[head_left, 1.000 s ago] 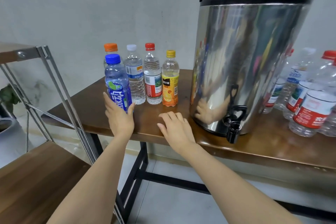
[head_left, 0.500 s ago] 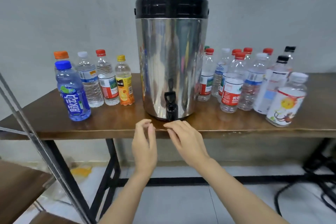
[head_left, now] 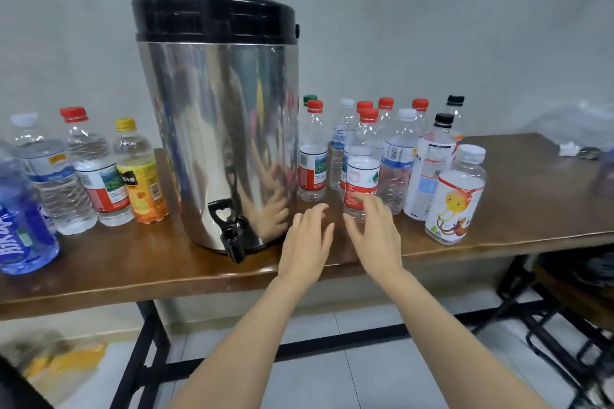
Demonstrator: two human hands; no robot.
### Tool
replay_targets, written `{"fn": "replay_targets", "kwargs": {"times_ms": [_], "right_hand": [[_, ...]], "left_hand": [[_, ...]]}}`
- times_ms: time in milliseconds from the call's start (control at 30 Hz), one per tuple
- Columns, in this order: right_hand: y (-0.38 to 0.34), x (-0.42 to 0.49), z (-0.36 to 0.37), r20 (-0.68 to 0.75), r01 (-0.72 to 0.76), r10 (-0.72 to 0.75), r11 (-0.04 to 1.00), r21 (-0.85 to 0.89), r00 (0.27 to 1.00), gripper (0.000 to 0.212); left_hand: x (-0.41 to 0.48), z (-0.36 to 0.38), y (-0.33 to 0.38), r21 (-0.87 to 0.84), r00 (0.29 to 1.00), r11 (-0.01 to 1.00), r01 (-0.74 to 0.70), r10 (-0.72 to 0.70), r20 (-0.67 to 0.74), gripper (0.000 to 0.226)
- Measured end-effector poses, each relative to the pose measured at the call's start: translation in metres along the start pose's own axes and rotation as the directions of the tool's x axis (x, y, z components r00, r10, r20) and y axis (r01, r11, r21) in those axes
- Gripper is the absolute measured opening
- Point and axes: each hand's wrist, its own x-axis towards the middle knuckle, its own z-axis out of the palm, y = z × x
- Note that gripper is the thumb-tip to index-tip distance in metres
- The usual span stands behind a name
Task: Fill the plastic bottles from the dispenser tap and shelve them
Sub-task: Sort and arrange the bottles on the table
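Hands, change: half a second ago both hovered at the table edge in front of the tap (head_left: 232, 237). They have since moved to the right of the steel dispenser (head_left: 216, 126), toward the cluster of bottles.
View, change: the camera is closer now. The blue bottle (head_left: 20, 229) is cut by the left edge of the frame, and the orange-capped bottle seen earlier is out of sight.
Left hand (head_left: 307, 239): centre of frame, palm down over the wooden table (head_left: 133, 262), just right of the dispenser's base. The fingers are straight and slightly spread, holding nothing.
Right hand (head_left: 377, 232): just right of the left hand. The fingers are spread and loosely bent, gripping nothing, and the fingertips overlap the lower part of the red-labelled bottle (head_left: 362, 169).
Bottles, left of frame: a white-capped bottle (head_left: 50, 176), a red-capped bottle (head_left: 96, 173) and a yellow-capped juice bottle (head_left: 139, 176) stand in a row left of the dispenser.
Bottles, right of frame: a clear capped cluster stands behind the hands, with a square cartoon-label bottle (head_left: 455, 196) at its right end.
Hard to make out: motion blur hides whether the right fingertips touch the red-labelled bottle. The objects at the table's far right are smeared.
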Motion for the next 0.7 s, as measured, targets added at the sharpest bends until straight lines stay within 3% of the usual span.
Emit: {"fn": "replay_targets", "kwargs": {"times_ms": [167,333,500,700], "right_hand": [[0.001,0.041,0.010,-0.177,-0.192,0.198,0.980,0.048,0.964,0.070],[-0.022,0.091,-0.004,-0.349,-0.093,0.062,0.993,-0.075,0.935,0.081],[-0.028,0.126,-0.020,-0.172,-0.037,-0.003,0.973,-0.227,0.985,0.089],[-0.029,0.110,-0.020,-0.148,0.048,-0.055,0.998,-0.051,0.987,0.087]], "left_hand": [[0.001,0.010,-0.002,0.159,0.996,0.985,-0.070,0.077,-0.039,0.045],[-0.001,0.011,-0.002,0.146,0.998,0.988,-0.042,0.048,-0.038,0.045],[-0.001,0.010,-0.001,0.160,0.998,0.987,-0.036,0.045,-0.053,0.046],[0.000,0.009,-0.001,0.128,1.000,0.992,0.001,0.002,-0.022,0.044]]}}
